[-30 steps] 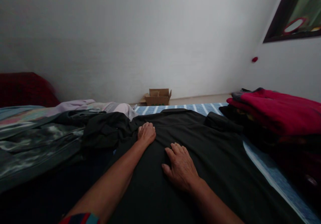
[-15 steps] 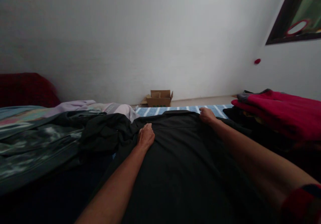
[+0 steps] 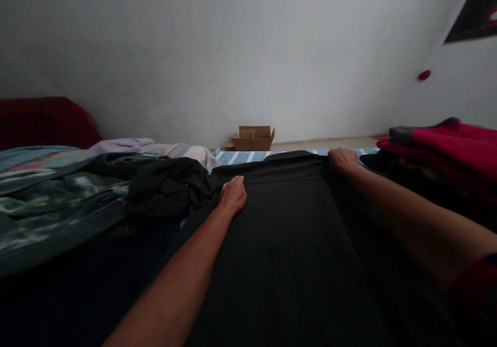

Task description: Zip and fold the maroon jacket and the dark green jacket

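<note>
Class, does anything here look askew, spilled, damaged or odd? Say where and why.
On the black cloth shirt, the sleeve at the picture's left looks askew: it lies crumpled beside the left hand, while the shirt's body is fairly smooth. No spill or damage shows.

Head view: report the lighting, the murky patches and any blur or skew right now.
Head view: dim, uneven light, with the wall palest; head view: the dark garment sinks almost to black toward the bottom edge, hiding folds; head view: left hand and right hand readable, fine detail soft; head view: window frame slants, perhaps from wide-angle distortion.
</note>
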Available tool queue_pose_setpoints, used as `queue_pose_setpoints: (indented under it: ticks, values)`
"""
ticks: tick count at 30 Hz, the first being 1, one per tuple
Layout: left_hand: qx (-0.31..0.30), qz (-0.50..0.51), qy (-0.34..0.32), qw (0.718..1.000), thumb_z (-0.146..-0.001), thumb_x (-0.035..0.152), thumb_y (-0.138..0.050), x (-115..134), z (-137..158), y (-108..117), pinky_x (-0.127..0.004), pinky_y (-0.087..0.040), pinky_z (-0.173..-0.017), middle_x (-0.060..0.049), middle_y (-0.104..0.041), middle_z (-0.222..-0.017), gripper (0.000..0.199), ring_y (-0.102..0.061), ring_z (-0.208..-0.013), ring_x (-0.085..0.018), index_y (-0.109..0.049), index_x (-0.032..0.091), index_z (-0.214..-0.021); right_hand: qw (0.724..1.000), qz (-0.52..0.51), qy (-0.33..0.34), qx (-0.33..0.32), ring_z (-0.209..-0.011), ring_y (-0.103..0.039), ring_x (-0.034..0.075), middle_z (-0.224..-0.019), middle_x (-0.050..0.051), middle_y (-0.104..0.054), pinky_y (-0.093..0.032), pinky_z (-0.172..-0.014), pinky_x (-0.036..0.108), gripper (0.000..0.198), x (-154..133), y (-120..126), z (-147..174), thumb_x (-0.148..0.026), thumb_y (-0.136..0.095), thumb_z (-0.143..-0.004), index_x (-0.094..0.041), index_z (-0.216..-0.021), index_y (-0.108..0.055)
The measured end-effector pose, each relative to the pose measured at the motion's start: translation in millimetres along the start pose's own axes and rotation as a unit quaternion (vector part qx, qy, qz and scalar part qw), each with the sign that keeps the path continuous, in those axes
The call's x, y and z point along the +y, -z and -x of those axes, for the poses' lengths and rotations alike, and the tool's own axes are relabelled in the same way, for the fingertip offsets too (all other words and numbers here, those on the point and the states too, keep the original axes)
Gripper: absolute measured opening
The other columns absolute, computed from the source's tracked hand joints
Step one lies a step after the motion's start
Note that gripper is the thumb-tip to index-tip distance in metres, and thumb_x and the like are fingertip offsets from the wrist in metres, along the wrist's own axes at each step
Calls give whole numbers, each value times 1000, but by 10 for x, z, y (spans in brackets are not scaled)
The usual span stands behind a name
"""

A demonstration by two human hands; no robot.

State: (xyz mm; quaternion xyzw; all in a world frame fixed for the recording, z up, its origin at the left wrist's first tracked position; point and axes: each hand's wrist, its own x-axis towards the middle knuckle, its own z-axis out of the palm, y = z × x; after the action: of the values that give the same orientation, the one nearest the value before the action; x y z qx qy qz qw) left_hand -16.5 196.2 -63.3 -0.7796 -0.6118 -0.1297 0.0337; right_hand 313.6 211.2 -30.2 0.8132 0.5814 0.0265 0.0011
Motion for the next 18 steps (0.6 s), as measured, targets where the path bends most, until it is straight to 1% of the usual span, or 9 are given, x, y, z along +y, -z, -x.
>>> queue_pose_setpoints:
  ticks: [3,5,9,12,14,16,18]
  values:
    - [-20,-10,-11,1000,-88,20,-35,-53,-33,-18,-32,-35,-99,-10,-54,-125,34,-47,-118,-20,-51,13,-117,1000,12,-5,15,-95,-58,20,-108,8,-60,-47,-82,41,32,-13,-82,51,-38,-50,-89,-14,-109,-56]
    - [-28,-19,-7,999,-88,22,-35,-113,-74,-40,-34,-30,-103,-11,-50,-130,36,-41,-123,-21,-49,12,-119,1000,16,-1,22,-95,-58,20,-108,8,-60,-47,-82,41,32,-28,-140,85,-38,-49,-89,-14,-110,-56]
    - [-29,-28,-10,999,-87,20,-35,-232,-170,-102,-29,-24,-106,-9,-51,-127,33,-41,-123,-18,-51,14,-114,1000,20,12,18,-96,-58,20,-109,9,-59,-46,-82,41,35,17,-186,83,-38,-47,-90,-14,-115,-52]
    - [-16,-31,-9,999,-85,18,-35,-283,-218,-152,-30,-25,-105,-7,-53,-125,33,-42,-122,-18,-52,16,-113,1000,20,17,-6,-101,-57,25,-111,16,-59,-45,-80,39,36,131,-163,27,-36,-47,-89,-10,-113,-55]
    - [-11,-34,-8,999,-84,17,-35,-296,-232,-169,-29,-26,-104,-7,-54,-122,32,-43,-120,-18,-52,18,-112,999,18,17,-30,-103,-56,29,-113,20,-58,-45,-78,38,39,238,-124,-18,-41,-50,-85,-10,-107,-60]
    - [-9,-36,-4,999,-84,16,-35,-298,-234,-163,-29,-28,-103,-8,-55,-120,32,-45,-117,-19,-53,18,-111,998,13,19,-59,-99,-58,30,-109,18,-60,-46,-74,37,41,355,-69,-59,-47,-52,-83,-12,-100,-64]
    - [-10,-37,0,999,-83,15,-36,-292,-230,-137,-30,-32,-101,-8,-55,-120,33,-48,-115,-20,-53,17,-112,996,11,26,-88,-89,-61,25,-99,14,-64,-47,-70,32,37,457,-10,-84,-47,-53,-83,-13,-92,-66]
